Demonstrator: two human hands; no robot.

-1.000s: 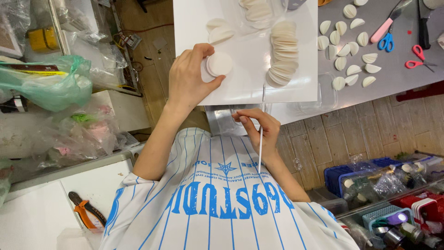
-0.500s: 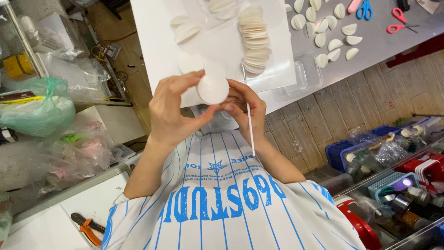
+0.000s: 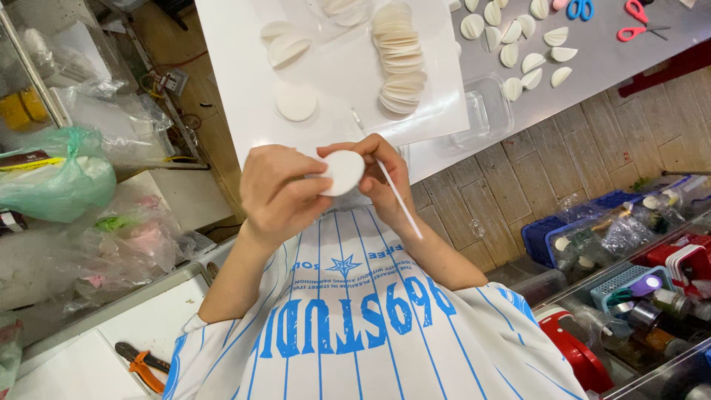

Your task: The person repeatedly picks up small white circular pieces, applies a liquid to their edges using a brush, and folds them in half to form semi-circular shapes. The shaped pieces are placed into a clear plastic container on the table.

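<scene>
wood-plank floor (image 3: pixel 592 155), white table (image 3: pixel 237 89)

Green plastic bag (image 3: pixel 55 181) at left edge, clear crumpled bags (image 3: pixel 111 111) above and below it (image 3: pixel 122 248)

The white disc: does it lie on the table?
No, both hands, left and right, hold the white disc up above the table.

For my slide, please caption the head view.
Both hands hold a white disc; the right also holds a thin stick.
</scene>
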